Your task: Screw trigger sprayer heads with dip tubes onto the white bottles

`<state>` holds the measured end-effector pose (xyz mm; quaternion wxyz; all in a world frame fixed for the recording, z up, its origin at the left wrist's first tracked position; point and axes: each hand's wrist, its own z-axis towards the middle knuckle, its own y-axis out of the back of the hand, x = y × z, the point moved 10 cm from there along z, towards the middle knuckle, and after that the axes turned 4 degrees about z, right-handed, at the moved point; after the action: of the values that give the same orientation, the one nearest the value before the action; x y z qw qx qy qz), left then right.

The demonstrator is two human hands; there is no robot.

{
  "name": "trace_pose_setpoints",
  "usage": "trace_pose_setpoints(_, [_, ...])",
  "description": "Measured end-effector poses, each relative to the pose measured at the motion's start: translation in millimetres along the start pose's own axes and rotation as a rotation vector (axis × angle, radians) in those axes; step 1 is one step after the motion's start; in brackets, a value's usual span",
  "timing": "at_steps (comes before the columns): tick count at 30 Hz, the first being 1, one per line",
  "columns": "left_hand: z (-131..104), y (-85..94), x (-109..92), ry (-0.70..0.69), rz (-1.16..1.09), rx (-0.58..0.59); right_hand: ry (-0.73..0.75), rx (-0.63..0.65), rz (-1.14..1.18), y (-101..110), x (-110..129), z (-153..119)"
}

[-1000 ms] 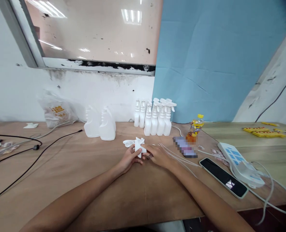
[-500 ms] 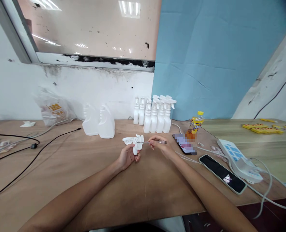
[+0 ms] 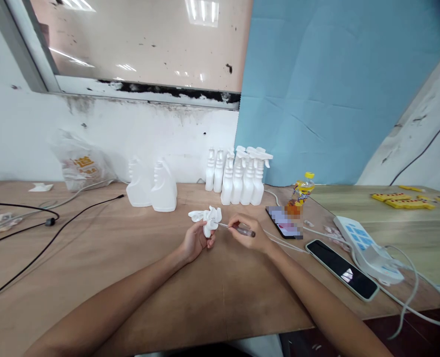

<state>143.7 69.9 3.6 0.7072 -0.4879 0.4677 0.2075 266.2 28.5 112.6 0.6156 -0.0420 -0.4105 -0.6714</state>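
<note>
My left hand grips a white spray trigger head, holding it upright above the wooden table. My right hand holds a small screwdriver with a clear handle, its metal tip pointing left and touching the side of the trigger head. A second white trigger head lies on the table just behind the held one.
Two wide white bottles and a cluster of slim spray bottles stand by the wall. A yellow-capped drink bottle, two phones, a white power strip and thin white tubes sit to the right. Black cables cross the left.
My right hand picked up the screwdriver and brought its tip to the trigger head, then dropped slightly lower. My left hand turned the trigger head upright.
</note>
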Motion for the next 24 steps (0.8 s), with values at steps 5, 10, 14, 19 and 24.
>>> trace_pose_setpoints(5, [-1, -3.2, 0, -0.035, 0.031, -0.006, 0.169, 0.116, -0.256, -17, 19, -6])
trace_pose_setpoints(10, [-4, -7.6, 1, -0.030, 0.080, 0.010, -0.015, 0.072, -0.055, -13, -5, -7])
trace_pose_setpoints(14, [-4, -10.4, 5, 0.004, 0.099, 0.037, -0.198, 0.030, 0.308, -13, -33, -10])
trace_pose_setpoints(19, [-4, -12.3, 10, 0.064, 0.082, 0.061, -0.348, -0.038, 0.603, -18, -50, -14])
trace_pose_setpoints(24, [-2, -7.0, 10, 0.118, 0.016, 0.072, -0.323, -0.116, 0.720, -21, -51, -13])
